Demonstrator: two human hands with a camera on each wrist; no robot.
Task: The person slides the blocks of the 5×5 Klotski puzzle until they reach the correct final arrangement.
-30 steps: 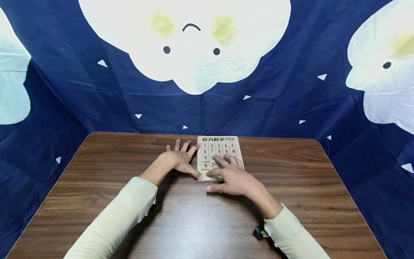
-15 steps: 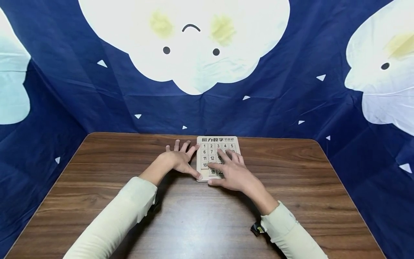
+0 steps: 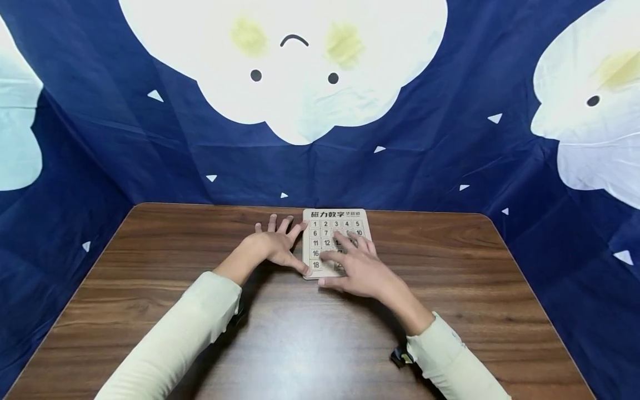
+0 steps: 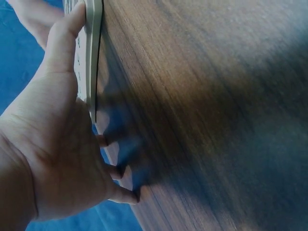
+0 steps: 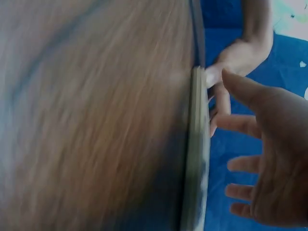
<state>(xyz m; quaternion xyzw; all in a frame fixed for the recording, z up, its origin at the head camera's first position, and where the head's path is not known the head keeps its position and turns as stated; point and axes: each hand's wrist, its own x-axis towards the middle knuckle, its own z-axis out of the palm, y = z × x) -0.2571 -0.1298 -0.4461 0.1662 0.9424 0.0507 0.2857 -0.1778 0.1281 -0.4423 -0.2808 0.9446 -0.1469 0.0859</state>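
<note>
A pale wooden sliding number puzzle (image 3: 335,214) lies flat near the table's far edge, its numbered tiles in rows. Tile 18 (image 3: 315,265) sits in the bottom-left corner, directly below tile 16 (image 3: 315,253). My left hand (image 3: 272,248) is spread beside the board, thumb on its lower left corner and index finger at its left edge; the left wrist view shows the thumb on the board's rim (image 4: 92,62). Over the right part of the tiles hovers my right hand (image 3: 361,270), fingers extended, hiding several tiles. Whether its fingertips touch them I cannot tell.
The brown wood-grain table (image 3: 295,344) extends in front of and to both sides of the board. Behind it hangs a dark blue cloth (image 3: 240,166) with white cloud prints. Each wrist carries a dark strap device, the right one (image 3: 401,356) being plainer to see.
Tile 18 has slid left from the second column into the bottom-left corner. My right hand moved up over the board from its lower edge, while my left hand has stayed in place.
</note>
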